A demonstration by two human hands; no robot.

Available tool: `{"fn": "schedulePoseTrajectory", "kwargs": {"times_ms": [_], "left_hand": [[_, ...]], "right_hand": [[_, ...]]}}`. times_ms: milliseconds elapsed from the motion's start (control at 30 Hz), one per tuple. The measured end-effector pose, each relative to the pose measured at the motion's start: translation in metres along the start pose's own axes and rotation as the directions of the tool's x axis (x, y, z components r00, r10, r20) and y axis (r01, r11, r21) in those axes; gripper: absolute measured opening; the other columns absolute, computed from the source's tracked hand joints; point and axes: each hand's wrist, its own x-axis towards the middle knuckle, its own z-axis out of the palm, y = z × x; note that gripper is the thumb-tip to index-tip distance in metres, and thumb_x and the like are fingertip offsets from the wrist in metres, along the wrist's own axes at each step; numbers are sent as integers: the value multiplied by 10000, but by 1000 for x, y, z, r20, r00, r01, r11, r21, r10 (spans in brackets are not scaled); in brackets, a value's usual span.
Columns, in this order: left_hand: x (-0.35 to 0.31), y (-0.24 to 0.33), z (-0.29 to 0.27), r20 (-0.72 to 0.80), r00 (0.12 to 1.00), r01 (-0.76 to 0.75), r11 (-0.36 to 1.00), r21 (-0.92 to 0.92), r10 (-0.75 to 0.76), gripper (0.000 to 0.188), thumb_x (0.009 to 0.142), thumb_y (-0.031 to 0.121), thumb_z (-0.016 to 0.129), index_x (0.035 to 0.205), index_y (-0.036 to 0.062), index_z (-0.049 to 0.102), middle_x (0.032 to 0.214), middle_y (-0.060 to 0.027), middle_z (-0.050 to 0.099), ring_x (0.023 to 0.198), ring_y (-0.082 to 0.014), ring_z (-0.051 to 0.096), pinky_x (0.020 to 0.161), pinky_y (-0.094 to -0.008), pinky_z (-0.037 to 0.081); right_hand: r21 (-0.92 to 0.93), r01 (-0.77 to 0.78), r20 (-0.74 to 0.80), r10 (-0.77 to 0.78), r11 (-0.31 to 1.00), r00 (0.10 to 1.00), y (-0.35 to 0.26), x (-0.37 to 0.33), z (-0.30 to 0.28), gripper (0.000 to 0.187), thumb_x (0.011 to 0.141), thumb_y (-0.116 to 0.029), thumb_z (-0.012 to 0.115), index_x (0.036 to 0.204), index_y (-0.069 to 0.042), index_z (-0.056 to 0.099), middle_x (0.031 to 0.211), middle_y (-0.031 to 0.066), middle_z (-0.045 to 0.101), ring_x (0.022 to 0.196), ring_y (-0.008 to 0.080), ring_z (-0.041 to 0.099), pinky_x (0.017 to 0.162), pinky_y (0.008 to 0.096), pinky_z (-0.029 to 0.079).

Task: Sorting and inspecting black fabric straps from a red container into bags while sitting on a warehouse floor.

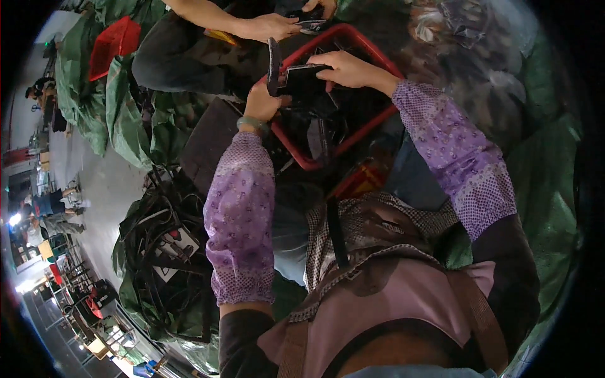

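Observation:
My left hand (261, 104), a bracelet at its wrist, is closed round the lower end of a dark, narrow, flat piece (273, 62) that stands upright. My right hand (348, 69) pinches a black flat piece with a pale edge (304, 74) between thumb and fingers. Both hands are over a red plastic basket (301, 159), which holds several dark flat pieces (318, 135) in a jumble. I cannot make out what kind of thing these pieces are. Purple patterned sleeves cover both my forearms.
Across the basket, a co-worker's hands (280, 26) hold another dark piece (312, 25). A green sack (161, 296) with black straps stands at my left. Clear plastic bags (469, 75) lie at the right, beside green sheeting (542, 183). Another red basket (116, 47) is at far left.

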Motion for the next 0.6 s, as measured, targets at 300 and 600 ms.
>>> {"fn": "schedulePoseTrajectory", "kwargs": {"times_ms": [300,600], "left_hand": [[-10,42,15,-295,954,122,967,222,-53,241,590,248,662,792,120,633,731,-127,598,735,-292,566,653,-366,438],[-7,50,36,-389,917,-10,979,201,89,298,590,251,684,751,16,597,701,-180,584,686,-324,565,623,-377,438]], "right_hand": [[-656,-124,-254,-63,745,965,-23,-3,8,488,673,-544,521,839,-95,610,638,118,574,614,274,565,599,381,448],[-381,-559,-628,238,736,741,23,17,-4,529,701,-536,476,735,-19,589,763,189,578,739,341,562,631,421,457]]}}
